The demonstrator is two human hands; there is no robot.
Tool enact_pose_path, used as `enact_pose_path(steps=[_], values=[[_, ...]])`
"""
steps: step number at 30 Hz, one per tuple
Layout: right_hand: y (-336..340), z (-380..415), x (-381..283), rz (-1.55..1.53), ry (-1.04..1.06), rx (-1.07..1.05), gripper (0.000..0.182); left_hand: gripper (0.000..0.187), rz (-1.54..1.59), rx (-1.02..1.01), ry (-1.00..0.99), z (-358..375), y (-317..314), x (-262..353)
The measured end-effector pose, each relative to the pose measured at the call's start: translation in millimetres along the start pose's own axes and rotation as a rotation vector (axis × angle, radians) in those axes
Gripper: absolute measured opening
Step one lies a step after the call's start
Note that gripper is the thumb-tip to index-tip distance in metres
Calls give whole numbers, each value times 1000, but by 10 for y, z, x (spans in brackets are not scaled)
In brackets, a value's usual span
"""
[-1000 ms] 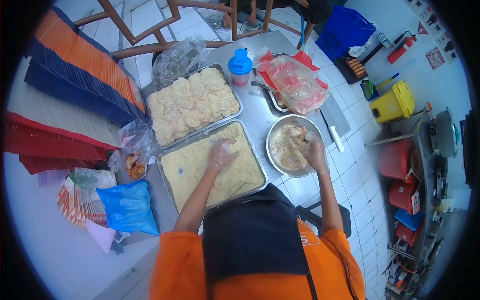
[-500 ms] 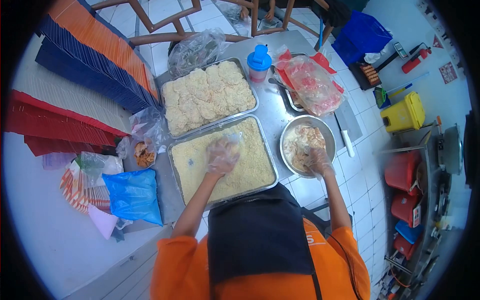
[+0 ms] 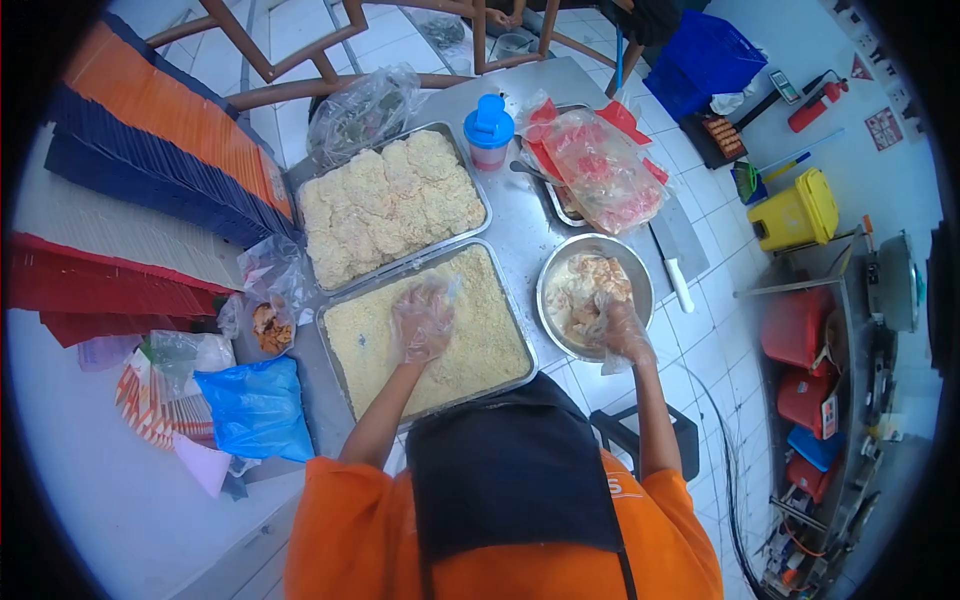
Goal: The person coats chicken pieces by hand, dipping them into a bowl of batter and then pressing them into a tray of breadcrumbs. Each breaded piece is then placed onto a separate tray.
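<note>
— Pressing down into pale breadcrumbs with the left hand (image 3: 423, 322), in a clear plastic glove, fingers spread flat and gripping nothing.

— And resting where?

— Inside the near rectangular steel tray of loose crumbs (image 3: 505, 300), roughly at its middle, on the grey steel desk (image 3: 515, 215).

— Right hand (image 3: 618, 328)?

— Also gloved, at the near rim of the round steel bowl of wet battered pieces (image 3: 587, 290), just right of the crumb tray. Fingers curled loosely down toward the pieces; cannot tell whether closed on one.

— Beyond the crumb tray?

— Touching its far edge, a second rectangular steel tray heaped with already breaded pieces (image 3: 388, 205). Behind that, a crumpled clear plastic bag (image 3: 362, 110).

— Farther right on the desk?

— Standing upright, a small clear shaker with a blue cap (image 3: 488, 132). Beside it, a clear plastic bag with red contents (image 3: 598, 168) lying over another steel pan. Near the desk's right edge, a white-handled cleaver (image 3: 671, 262).

— Left side?

— Stacked flat cartons in orange, dark blue and red (image 3: 130, 170), fanned along the edge. Below them, a small open bag with brown scraps (image 3: 265, 328) and a folded blue plastic bag (image 3: 257, 408).

— Off the desk?

— On the tiled floor to the right, a yellow plastic bin (image 3: 790, 205) and a blue crate (image 3: 705, 58).
</note>
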State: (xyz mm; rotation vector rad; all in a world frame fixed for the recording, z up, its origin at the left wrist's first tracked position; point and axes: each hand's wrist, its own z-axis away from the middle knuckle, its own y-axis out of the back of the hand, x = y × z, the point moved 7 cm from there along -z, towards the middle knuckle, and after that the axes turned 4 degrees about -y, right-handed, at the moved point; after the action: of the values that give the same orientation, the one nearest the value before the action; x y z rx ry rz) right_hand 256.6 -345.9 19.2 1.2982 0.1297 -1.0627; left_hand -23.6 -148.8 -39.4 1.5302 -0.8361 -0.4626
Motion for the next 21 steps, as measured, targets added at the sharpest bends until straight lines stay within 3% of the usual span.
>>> enact_pose_path(steps=[2, 3, 5, 8, 12, 15, 17, 21], values=[[95, 53, -49, -21, 59, 89, 32, 55, 97, -175, 49, 11, -187, -143], [128, 91, -97, -29, 64, 95, 32, 55, 87, -171, 45, 36, -129, -132], [209, 134, -136, -7, -5, 80, 31, 59, 178, -78, 201, 136, -6, -148], [199, 146, -70, -6, 17, 89, 33, 59, 14, 109, 189, 331, 111, -117], [77, 103, 9, 17, 119, 109, 34, 55, 10, 212, 214, 390, 66, -186], [15, 67, -5, 48, 92, 90, 36, 58, 111, 133, 240, 382, 5, -238], [8, 84, -20, 53, 98, 73, 39, 61, 115, -189, 308, 351, -193, -344], [42, 131, -15, 38, 111, 104, 44, 68, 57, -11, 220, 424, 105, -253]])
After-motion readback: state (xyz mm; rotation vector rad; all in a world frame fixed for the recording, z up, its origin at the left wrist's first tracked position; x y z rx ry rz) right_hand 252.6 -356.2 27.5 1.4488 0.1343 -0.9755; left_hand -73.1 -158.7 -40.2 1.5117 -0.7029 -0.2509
